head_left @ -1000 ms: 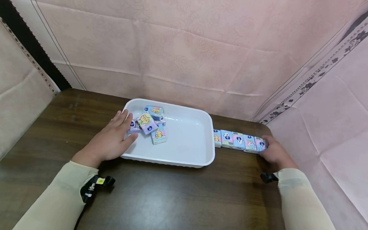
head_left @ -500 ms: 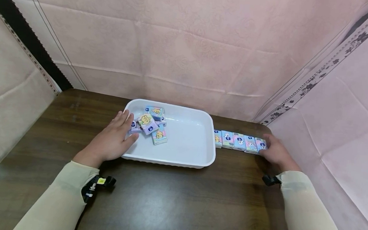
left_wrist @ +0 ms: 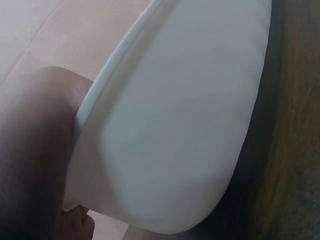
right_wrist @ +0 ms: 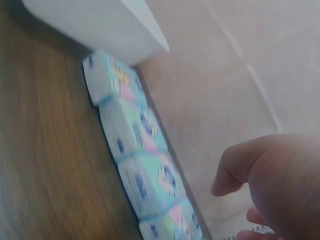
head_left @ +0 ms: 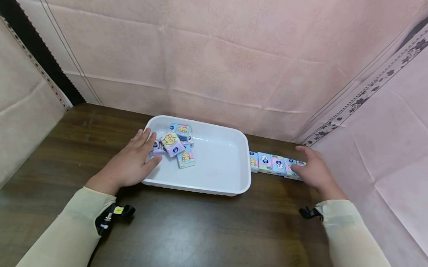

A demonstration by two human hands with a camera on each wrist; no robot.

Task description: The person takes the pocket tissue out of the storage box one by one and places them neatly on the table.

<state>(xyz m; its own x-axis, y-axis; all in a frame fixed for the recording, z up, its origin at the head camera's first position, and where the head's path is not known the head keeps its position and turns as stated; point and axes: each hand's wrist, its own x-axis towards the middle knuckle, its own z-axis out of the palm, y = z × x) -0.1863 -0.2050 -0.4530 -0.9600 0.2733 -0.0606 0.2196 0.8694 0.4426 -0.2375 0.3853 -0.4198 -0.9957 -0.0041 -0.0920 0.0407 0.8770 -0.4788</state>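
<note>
Right hand [head_left: 315, 173] spread, white plastic tray's [head_left: 219, 166] three o'clock
Pastel boxy packets [head_left: 265, 162] likely wanted gentle pinching; left hand [head_left: 126, 165] lay straight-fingered.

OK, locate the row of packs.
In the head view, the row of packs lies on the table, right of the white tray, partly hidden by the right hand.

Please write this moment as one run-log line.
left hand: on white rectangular tray, left rim; right hand: by right end of row of pastel rectangular packs; tray: similar packs piled inside
</note>
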